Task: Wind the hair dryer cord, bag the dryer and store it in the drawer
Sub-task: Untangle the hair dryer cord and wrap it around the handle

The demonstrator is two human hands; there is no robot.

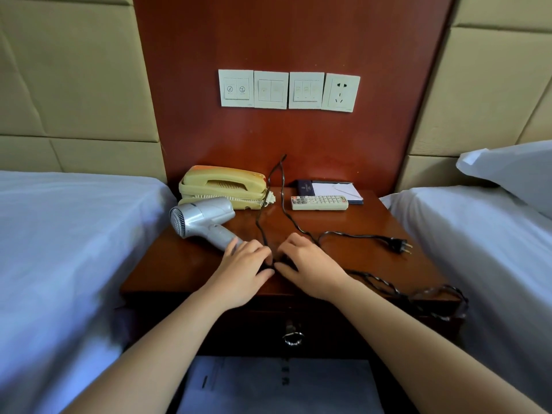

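Flanking everything: two white-sheeted beds, one at left (74, 234), one at right (478, 249) with a pillow (513, 171) at its head. Red-brown wall panel (292, 40) rises between them. Below it stands a dark wooden nightstand (358, 264). Its drawer (254, 327) is closed, and a pale sheet (268, 383) lies below the drawer front.

On the nightstand top:
- Yellowed telephone (224, 183), back left, against the panel.
- Hair dryer (203, 218), silver, lying on its side just in front of the telephone. Its nozzle is toward the left bed and its handle is angled toward the front centre.
- Cord (352, 234), black and unwound. One loop climbs the panel behind, one run goes right across the top, and more hangs in a tangle over the front right corner.
- Left hand (245, 264), front centre, beside the handle's end, with fingers curled and thumb and fingertips closed on the cord.
- Right hand (307, 264), nearly touching the left, with fingers curled down over the same cord.
- Remote control (319, 202), back right, in front of a notepad (334, 188).

On the panel is a row of three switch plates (270, 89), with a socket (340, 92) at its right end.

The plug (398, 245) lies free on the top, right of the hands. A metal ring pull (292, 336) hangs on the drawer front.
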